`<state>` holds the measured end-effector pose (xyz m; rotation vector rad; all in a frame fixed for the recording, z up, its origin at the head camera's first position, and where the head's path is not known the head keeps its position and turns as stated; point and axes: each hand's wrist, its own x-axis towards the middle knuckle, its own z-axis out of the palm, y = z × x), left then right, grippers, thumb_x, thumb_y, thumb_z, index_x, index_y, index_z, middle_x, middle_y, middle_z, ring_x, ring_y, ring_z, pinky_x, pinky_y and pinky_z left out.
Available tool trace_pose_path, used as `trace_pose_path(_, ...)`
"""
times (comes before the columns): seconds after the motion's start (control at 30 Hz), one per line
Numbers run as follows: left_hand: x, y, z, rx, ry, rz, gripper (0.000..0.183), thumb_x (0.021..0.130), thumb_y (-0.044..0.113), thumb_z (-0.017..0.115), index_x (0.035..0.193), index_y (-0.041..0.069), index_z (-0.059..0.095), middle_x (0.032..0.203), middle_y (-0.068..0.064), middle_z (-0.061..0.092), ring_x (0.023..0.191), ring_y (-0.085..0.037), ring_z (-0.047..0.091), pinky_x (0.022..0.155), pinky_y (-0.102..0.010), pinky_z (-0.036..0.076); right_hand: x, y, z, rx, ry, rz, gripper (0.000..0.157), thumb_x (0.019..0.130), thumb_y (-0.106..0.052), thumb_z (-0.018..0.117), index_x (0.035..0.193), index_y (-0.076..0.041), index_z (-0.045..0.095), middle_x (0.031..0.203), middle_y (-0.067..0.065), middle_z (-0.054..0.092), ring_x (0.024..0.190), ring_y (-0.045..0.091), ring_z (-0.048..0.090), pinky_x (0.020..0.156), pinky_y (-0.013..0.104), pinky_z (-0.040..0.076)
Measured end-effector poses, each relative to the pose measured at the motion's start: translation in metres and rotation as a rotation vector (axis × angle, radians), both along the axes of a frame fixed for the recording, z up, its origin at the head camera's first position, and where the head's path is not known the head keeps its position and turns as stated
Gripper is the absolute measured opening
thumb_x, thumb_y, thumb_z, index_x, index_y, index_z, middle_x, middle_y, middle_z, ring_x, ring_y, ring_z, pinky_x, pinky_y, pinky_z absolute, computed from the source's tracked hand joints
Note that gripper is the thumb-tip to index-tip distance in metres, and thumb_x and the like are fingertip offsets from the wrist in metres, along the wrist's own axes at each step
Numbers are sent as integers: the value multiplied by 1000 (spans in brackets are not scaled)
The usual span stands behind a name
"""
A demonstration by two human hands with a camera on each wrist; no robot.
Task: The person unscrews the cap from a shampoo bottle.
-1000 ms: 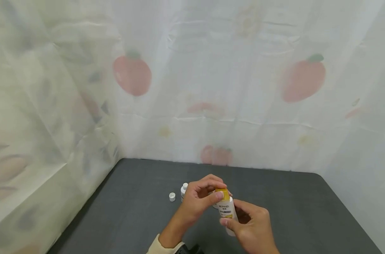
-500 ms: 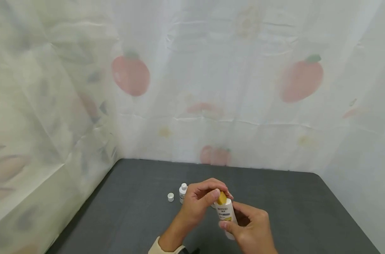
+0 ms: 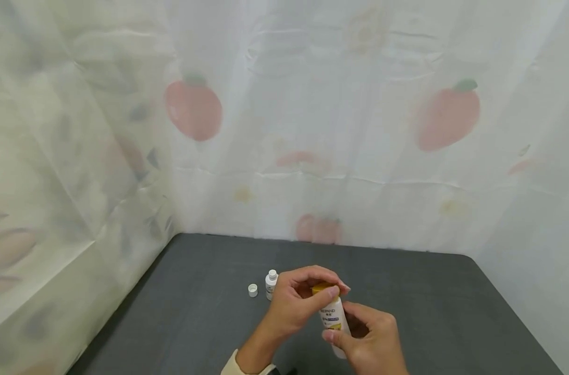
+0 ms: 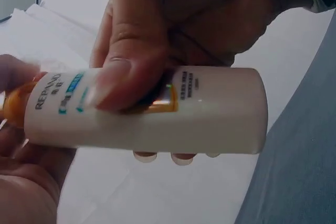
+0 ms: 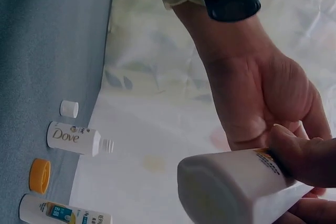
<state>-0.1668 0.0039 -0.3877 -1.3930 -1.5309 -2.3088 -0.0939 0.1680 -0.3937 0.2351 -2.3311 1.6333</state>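
My right hand [image 3: 371,336] grips a white REPAND bottle [image 3: 331,319] around its body, the thumb across the label in the left wrist view. The bottle is held tilted, its flat base turned toward the right wrist camera. At the bottle's top, my left hand [image 3: 291,307] pinches the yellow cap [image 3: 320,288] between thumb and fingers. In the left wrist view, the cap [image 4: 18,103] sits right at the bottle's neck, partly covered by the left fingers.
On the dark table [image 3: 209,312] stands a capless Dove bottle [image 5: 73,139], with a white cap [image 5: 69,109] beside it. The right wrist view also shows a loose yellow cap [image 5: 40,175] and a second REPAND bottle [image 5: 63,212], hidden behind the left hand in the head view.
The yellow cap tilted under the left fingers, then levelled again. Left fingers now reach further over the cap's top. Both hands and the bottle have sunk slightly.
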Motion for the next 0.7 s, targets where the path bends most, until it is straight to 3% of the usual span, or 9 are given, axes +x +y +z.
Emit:
trace_pose_path(0.13,-1,-9,-3,-7,14,-30,23,102,-3,57,120,-14,65,111,-40,58,111,-13,71,92,-29,62,-3,1,2,-11,-70,-5,37,70,-9,95,105,-9,81,87,5,80,65,8,71,60,26,60)
trace_pose_path(0.23,-2,-15,-5,-12,17,-44,24,103,-2,56,122,-16,64,114,-28,62,112,-14,68,93,-28,61,-5,1,4,-8,-107,-1,39,71,-11,95,108,-8,81,90,6,80,66,8,71,62,26,60)
trace_pose_path(0.37,-1,-15,-4,-18,-16,-11,23,100,-2,65,118,-17,63,114,-6,62,105,-8,68,91,-23,60,-3,1,2,7,-50,16,38,73,-12,94,108,-9,81,92,6,81,67,7,72,62,26,61)
trace_pose_path(0.43,-1,-12,-3,-8,-19,-2,23,98,-4,67,116,-17,63,111,-10,61,103,-7,69,90,-22,61,-1,1,0,21,24,30,36,73,-12,94,106,-11,81,90,4,81,67,5,72,61,26,61)
trace_pose_path(0.6,0,-2,0,16,50,5,17,97,-9,63,112,-17,64,106,-39,60,105,-11,73,90,-33,64,0,-1,-5,66,226,73,33,71,-6,94,102,-10,80,83,2,80,66,0,71,58,23,61)
trace_pose_path(0.7,0,0,-1,16,64,12,14,97,-7,65,108,-16,66,101,-40,62,100,-9,73,85,-33,65,0,-2,-6,54,262,69,34,69,-2,93,101,-7,80,81,4,80,64,0,70,56,24,60)
